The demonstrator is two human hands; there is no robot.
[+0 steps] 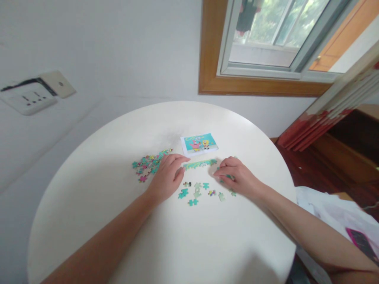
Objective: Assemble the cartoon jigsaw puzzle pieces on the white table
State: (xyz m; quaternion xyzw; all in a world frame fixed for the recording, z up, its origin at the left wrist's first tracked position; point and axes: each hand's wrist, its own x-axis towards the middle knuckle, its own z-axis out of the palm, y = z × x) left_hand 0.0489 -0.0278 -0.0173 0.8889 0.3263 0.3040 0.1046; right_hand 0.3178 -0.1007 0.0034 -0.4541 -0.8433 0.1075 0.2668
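Observation:
A joined strip of jigsaw puzzle pieces [200,164] lies on the white table, teal with a yellow-green edge. My left hand [168,173] rests at its left end, fingers stretched out and thumb apart, open. Beyond the strip's right end, my right hand [238,175] is low over the table with thumb and index finger drawn close together. Teal bits show between and beside those fingers; what they pinch is hidden. Below the strip are several loose pieces, among them a teal piece [183,193], a pale green piece [222,197] and a joined teal pair [193,202].
A heap of mixed puzzle pieces [145,167] lies left of my left hand. Behind the strip is a picture card [200,143] with cartoon figures. The round table [89,221] stands against a wall with a socket [28,98]. White plastic [334,217] lies beyond its right edge.

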